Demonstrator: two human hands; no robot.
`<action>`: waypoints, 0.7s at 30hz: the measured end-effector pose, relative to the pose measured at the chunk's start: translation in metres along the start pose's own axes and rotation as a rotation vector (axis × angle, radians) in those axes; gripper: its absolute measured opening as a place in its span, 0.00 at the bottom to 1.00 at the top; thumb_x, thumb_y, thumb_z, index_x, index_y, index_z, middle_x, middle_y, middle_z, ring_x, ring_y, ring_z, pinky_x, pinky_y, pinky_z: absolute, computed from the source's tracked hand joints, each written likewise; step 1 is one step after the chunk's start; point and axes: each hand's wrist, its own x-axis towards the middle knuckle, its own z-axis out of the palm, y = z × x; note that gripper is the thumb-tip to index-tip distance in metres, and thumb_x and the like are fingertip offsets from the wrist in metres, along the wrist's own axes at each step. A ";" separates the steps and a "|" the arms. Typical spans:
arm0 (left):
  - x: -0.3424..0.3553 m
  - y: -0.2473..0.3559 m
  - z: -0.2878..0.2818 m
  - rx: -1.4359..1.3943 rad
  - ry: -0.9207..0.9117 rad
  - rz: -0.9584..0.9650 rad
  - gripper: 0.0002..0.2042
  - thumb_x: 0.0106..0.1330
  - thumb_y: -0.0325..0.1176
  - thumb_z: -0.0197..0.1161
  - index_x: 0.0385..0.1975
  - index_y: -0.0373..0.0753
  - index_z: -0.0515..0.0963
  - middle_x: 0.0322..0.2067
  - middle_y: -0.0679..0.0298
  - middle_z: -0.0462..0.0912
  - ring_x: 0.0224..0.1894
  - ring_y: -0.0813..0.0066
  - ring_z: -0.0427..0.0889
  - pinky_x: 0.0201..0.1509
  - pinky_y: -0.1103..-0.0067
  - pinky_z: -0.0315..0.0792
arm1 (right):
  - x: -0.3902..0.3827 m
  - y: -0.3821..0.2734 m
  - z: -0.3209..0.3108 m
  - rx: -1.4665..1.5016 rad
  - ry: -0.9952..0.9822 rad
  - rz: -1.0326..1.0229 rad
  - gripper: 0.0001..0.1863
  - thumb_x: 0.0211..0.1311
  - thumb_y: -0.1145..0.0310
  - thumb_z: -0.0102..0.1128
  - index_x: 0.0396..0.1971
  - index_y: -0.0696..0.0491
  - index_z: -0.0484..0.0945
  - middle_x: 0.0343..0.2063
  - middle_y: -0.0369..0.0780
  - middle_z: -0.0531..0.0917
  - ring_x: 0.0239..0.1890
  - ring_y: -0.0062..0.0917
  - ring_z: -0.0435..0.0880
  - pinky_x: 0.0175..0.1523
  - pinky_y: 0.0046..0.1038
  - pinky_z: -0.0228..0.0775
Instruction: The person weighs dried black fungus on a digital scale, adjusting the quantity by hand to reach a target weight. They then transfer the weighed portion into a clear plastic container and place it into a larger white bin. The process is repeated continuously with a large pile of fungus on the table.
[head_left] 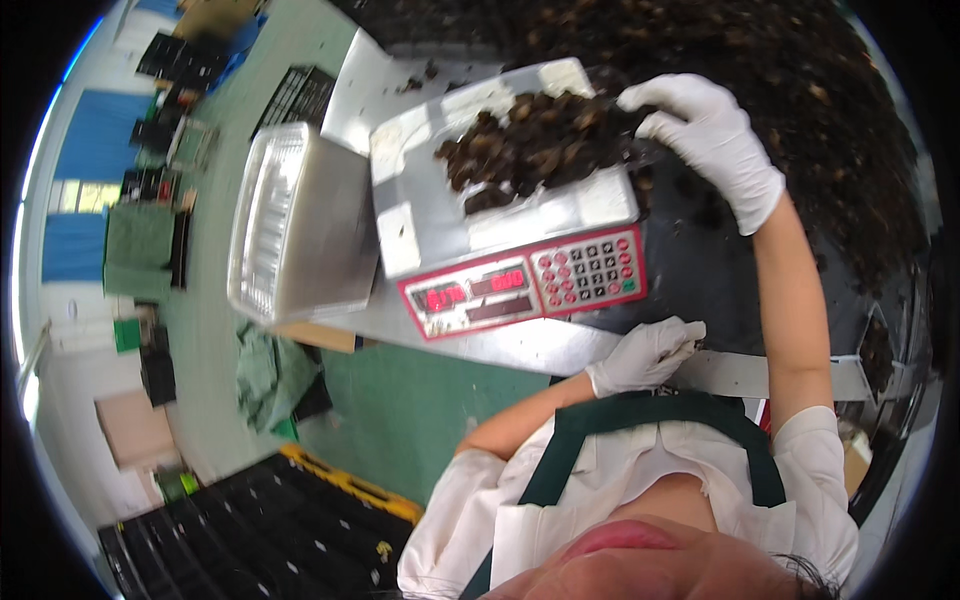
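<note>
My right hand (pixel 700 130), in a white glove, is at the right end of a heap of dark brown, dried-looking flakes (pixel 540 140). Its thumb and fingers curve apart, with the fingertips beside the heap. The heap lies on the pan of a weighing scale (pixel 430 240), partly on something clear and shiny. Red digits glow on the scale's red-edged panel (pixel 525 283), next to a keypad. My left hand (pixel 648 357), also gloved, rests low by the table's near edge, fingers curled together. A small dark bit shows at its fingertips; whether it is held is hard to tell.
A stack of clear plastic trays (pixel 300 225) stands left of the scale. Many more dark flakes (pixel 830 120) cover the table's far and right side. On the green floor to the left are a green cloth bundle (pixel 275 380) and a black crate-like surface with a yellow edge (pixel 260 530).
</note>
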 end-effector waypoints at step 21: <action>0.003 0.003 0.007 0.034 0.066 -0.049 0.12 0.74 0.27 0.64 0.54 0.39 0.82 0.37 0.58 0.85 0.37 0.61 0.87 0.44 0.74 0.80 | 0.025 0.045 -0.002 0.059 0.318 0.125 0.17 0.71 0.56 0.69 0.46 0.55 0.87 0.38 0.37 0.88 0.42 0.22 0.85 0.53 0.26 0.76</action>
